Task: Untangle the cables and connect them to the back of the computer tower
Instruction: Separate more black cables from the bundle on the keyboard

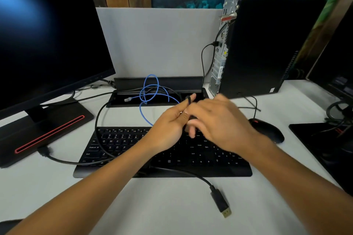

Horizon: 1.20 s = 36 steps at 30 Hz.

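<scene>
The black computer tower (267,47) stands upright at the back right, its silver rear panel (219,59) facing left with one black cable plugged in. My left hand (172,122) pinches a thin black cable (188,99) above the keyboard. My right hand (219,122) hovers beside it, blurred, fingers loosely bent; whether it holds anything is unclear. A blue network cable (150,89) lies looped and tangled with black cables over the desk's cable tray (122,101). A loose black cable with a gold-tipped plug (221,204) rests on the desk in front.
A black keyboard (118,145) lies under my forearms, and a black mouse (267,129) sits to its right. A dark monitor (47,40) on a red-striped stand (47,133) fills the left. Another monitor base with cables (328,135) is at the right edge.
</scene>
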### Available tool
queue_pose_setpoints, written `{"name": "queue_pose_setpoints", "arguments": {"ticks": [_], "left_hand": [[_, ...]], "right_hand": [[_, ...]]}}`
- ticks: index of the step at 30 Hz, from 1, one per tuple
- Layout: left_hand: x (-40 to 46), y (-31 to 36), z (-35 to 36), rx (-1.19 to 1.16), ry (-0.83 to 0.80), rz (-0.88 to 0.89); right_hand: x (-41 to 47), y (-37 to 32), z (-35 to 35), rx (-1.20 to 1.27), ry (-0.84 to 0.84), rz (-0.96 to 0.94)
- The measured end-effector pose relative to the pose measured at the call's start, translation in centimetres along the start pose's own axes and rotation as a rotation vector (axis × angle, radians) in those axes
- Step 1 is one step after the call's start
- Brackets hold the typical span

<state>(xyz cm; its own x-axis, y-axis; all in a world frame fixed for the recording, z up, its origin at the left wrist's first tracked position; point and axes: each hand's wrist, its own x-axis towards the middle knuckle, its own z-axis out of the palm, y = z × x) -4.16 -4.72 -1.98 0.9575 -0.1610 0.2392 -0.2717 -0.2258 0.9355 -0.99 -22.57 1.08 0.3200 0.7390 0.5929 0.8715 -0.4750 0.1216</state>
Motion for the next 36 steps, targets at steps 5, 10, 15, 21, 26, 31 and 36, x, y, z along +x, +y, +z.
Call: {"name": "queue_pose_setpoints", "arguments": {"ticks": [5,10,15,21,26,31,36], "left_hand": [[0.2,1.8,-0.1,-0.310,-0.124,-0.097],[0.2,1.6,-1.6,-0.653,-0.215,-0.235],[0.5,1.8,-1.9,-1.034,-0.112,-0.163],[1.0,1.9,-3.4,-0.994,0.043,-0.108],[1.2,0.9,-4.1,-0.949,0.138,-0.137],[1.9,0.5,-5.3,-0.992,0.330,-0.149],[1.9,-0.8,-7.5,-0.983,0.510,-0.191]], "right_hand": [[-0.4,3.5,-0.9,-0.122,0.143,0.144],[-0.2,5.5,-1.5,-0.102,0.108,0.238],[-2.1,6.8,-0.3,-0.083,-0.097,0.477],[-2.9,5.8,1.1,0.257,-0.076,0.333],[-2.3,6.2,-0.3,0.324,0.227,0.349],[-3.0,6.8,-0.7,0.482,0.418,0.644],[-5.0,9.9,-0.1,0.005,0.099,0.741]]}}
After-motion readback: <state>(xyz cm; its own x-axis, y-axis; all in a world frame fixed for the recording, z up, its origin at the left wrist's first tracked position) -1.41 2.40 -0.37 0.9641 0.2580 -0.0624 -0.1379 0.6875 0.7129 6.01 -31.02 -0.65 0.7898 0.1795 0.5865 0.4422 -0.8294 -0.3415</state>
